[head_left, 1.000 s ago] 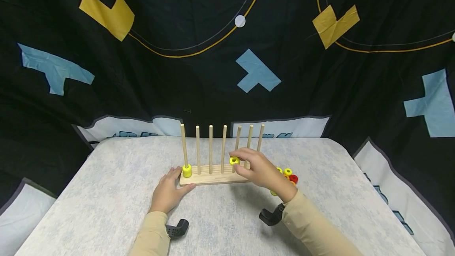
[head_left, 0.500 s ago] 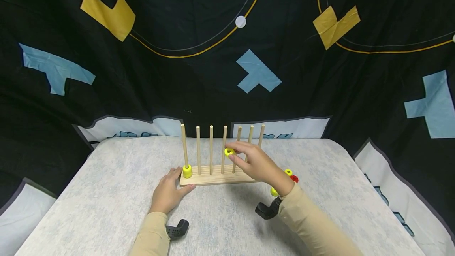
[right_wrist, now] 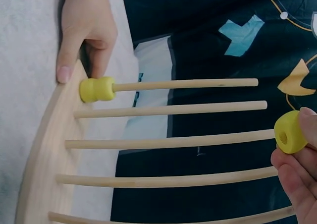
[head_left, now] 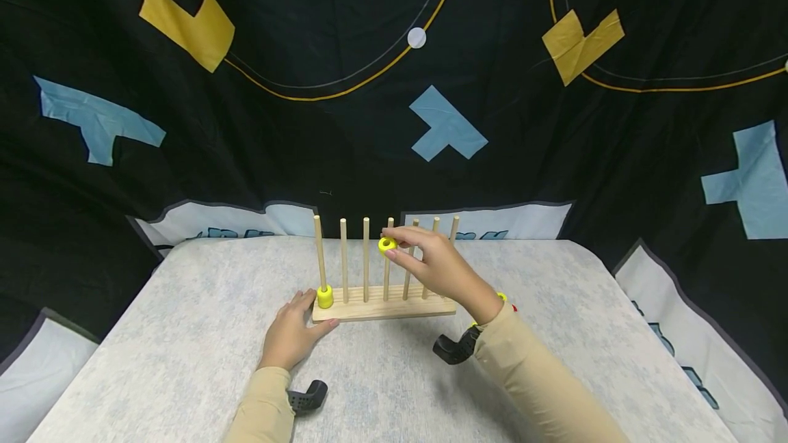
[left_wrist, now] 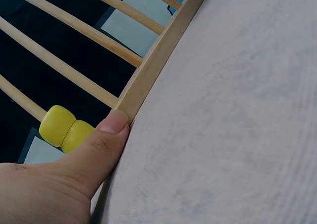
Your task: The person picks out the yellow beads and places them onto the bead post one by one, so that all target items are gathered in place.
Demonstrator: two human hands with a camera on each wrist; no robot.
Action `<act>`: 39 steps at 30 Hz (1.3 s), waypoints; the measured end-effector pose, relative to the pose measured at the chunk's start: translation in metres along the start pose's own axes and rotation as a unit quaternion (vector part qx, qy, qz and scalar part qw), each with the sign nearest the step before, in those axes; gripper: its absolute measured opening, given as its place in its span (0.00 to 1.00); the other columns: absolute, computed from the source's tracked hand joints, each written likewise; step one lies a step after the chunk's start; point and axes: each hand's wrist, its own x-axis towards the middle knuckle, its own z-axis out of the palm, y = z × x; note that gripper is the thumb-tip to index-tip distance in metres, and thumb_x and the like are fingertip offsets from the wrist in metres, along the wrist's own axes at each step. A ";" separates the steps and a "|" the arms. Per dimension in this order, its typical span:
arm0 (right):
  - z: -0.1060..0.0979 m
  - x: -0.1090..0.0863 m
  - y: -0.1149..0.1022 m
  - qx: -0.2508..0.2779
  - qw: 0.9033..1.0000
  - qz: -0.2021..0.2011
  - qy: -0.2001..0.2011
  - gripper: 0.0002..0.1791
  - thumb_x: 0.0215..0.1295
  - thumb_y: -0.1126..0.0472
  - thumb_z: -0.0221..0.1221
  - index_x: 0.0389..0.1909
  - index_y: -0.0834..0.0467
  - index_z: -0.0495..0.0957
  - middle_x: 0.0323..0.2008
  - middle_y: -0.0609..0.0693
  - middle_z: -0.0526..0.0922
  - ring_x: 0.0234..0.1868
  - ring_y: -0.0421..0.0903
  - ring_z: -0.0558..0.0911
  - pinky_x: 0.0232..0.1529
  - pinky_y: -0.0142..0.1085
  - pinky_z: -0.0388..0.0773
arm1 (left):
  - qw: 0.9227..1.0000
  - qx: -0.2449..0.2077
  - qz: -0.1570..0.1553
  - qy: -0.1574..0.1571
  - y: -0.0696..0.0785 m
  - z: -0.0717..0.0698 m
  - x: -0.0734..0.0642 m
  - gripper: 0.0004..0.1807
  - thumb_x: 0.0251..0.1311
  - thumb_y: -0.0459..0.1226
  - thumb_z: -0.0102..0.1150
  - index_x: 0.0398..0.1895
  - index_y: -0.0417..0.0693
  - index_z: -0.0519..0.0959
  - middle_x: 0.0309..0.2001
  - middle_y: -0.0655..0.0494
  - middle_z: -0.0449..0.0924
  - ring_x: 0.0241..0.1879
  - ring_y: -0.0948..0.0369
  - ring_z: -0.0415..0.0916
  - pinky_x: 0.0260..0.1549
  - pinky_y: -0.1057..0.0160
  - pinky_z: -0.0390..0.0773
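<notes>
A wooden peg rack [head_left: 384, 307] with several upright pegs stands on the table. Two yellow beads [right_wrist: 96, 89] sit stacked at the foot of its leftmost peg. My left hand [head_left: 289, 333] holds the rack's left end, its thumb [left_wrist: 115, 122] along the front edge and its fingers around the far side. Raised near the peg tops, my right hand [head_left: 431, 262] pinches another yellow bead [head_left: 387, 245] between thumb and fingers. In the right wrist view this bead [right_wrist: 290, 133] overlaps the tip of the third peg from the left, its hole facing the camera.
More beads, yellow [head_left: 501, 297] and red [head_left: 514, 307], lie on the table to the right, mostly hidden behind the right forearm. A dark curtain [head_left: 345, 156] with blue and gold shapes hangs behind the pale table [head_left: 185, 333].
My right hand has moved left and upward with the yellow bead, from low over the rack's right part to the peg tops. The left hand has stayed at the rack's end.
</notes>
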 end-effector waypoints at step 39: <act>0.015 0.074 -0.012 0.055 0.996 0.041 0.055 0.19 0.65 0.58 0.66 0.55 0.58 0.81 0.49 0.52 0.87 0.48 0.45 0.87 0.47 0.35 0.86 | 1.000 -0.015 -0.004 -0.002 -0.002 -0.003 0.001 0.47 0.56 0.54 0.70 0.73 0.39 0.64 0.74 0.37 0.60 0.74 0.38 0.57 0.70 0.35 0.60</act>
